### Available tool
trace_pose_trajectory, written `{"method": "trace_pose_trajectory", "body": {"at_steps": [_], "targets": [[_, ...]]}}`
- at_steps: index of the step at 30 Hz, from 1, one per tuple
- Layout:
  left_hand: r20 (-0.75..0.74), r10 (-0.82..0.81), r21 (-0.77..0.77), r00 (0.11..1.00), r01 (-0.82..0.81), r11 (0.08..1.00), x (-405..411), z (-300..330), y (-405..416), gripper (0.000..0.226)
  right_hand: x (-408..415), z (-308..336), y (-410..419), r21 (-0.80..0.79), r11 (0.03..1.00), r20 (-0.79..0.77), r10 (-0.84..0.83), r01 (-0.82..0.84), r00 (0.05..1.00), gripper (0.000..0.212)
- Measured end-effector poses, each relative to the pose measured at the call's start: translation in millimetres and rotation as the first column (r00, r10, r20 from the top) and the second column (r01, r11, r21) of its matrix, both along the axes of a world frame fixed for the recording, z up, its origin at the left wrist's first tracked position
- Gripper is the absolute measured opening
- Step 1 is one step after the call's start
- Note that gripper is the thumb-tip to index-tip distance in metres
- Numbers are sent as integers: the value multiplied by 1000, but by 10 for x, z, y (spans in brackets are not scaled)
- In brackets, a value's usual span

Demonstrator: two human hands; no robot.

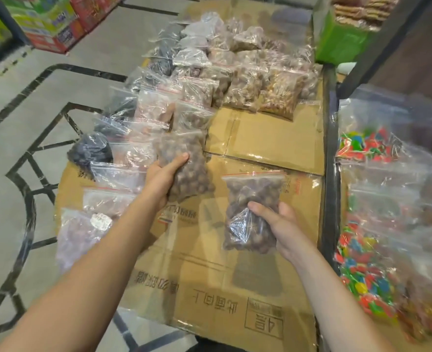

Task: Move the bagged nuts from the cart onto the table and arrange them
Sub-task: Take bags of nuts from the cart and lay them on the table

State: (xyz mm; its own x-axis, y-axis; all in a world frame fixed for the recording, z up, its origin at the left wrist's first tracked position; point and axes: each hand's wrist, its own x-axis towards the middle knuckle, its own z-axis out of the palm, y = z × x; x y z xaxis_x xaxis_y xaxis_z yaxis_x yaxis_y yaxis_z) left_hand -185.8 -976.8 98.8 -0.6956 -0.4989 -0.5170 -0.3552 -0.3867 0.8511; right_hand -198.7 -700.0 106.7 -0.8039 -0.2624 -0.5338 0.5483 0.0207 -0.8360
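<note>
My left hand grips a clear zip bag of brown round nuts, held just over the cardboard-covered table at the near end of a row of bags. My right hand grips a second bag of brown nuts by its lower part, upright above the bare cardboard. Several more bagged nuts lie in rows across the far and left parts of the table, some dark, some pale.
On the right stands a dark-framed cart holding bags of bright multicoloured sweets. A green box sits at the far right. Colourful cartons stand on the tiled floor at the far left.
</note>
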Motion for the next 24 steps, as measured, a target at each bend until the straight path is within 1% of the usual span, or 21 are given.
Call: {"method": "trace_pose_trajectory", "body": {"at_steps": [2,4,6,8,9,12,13,15,17,18,19,21,22,23,24], "targets": [[22,-34,-26,999,34,999,-217,-29,-114,42,-150,-20,-113,1,1000,4,6,-6,1000,33],[79,-70,-60,994,75,995,-342,-93,-160,51,-261,-48,-242,4,1000,-1,20,-20,1000,35],[144,-71,-140,987,91,986,-389,-153,-168,53,-327,-86,-357,13,999,-10,44,-44,999,46],[180,-70,-174,981,102,979,-394,-176,-165,61,-338,-108,-448,16,998,-3,57,-57,998,56],[202,-68,-186,977,106,977,-380,-171,-161,63,-327,-122,-477,15,998,1,62,-62,998,55],[256,-55,-267,965,125,955,-317,-126,-150,63,-249,-112,-543,6,998,8,58,-59,998,36],[270,-63,-289,961,143,947,-305,-98,-140,64,-212,-105,-558,3,999,7,54,-54,999,33],[291,-87,-313,953,180,933,-285,-50,-125,69,-129,-89,-583,0,999,8,47,-47,999,33],[283,-118,-282,952,201,938,-251,41,-103,75,-40,-87,-602,4,1000,14,26,-26,1000,36],[269,-134,-263,954,206,943,-223,109,-91,72,2,-89,-610,7,1000,13,7,-7,1000,38],[249,-151,-256,957,215,942,-176,179,-80,64,45,-95,-622,7,1000,15,-15,15,1000,39],[214,-184,-272,959,239,932,-44,279,-85,47,125,-121,-672,3,999,25,-45,45,999,40],[183,-211,-290,960,258,922,40,337,-96,43,159,-133,-715,6,999,31,-49,49,998,40],[167,-252,-352,953,297,888,134,393,-125,41,192,-149,-778,8,999,41,-50,49,998,39],[166,-309,-461,936,351,815,228,429,-180,42,226,-169,-857,8,999,50,-48,48,998,38]]}}
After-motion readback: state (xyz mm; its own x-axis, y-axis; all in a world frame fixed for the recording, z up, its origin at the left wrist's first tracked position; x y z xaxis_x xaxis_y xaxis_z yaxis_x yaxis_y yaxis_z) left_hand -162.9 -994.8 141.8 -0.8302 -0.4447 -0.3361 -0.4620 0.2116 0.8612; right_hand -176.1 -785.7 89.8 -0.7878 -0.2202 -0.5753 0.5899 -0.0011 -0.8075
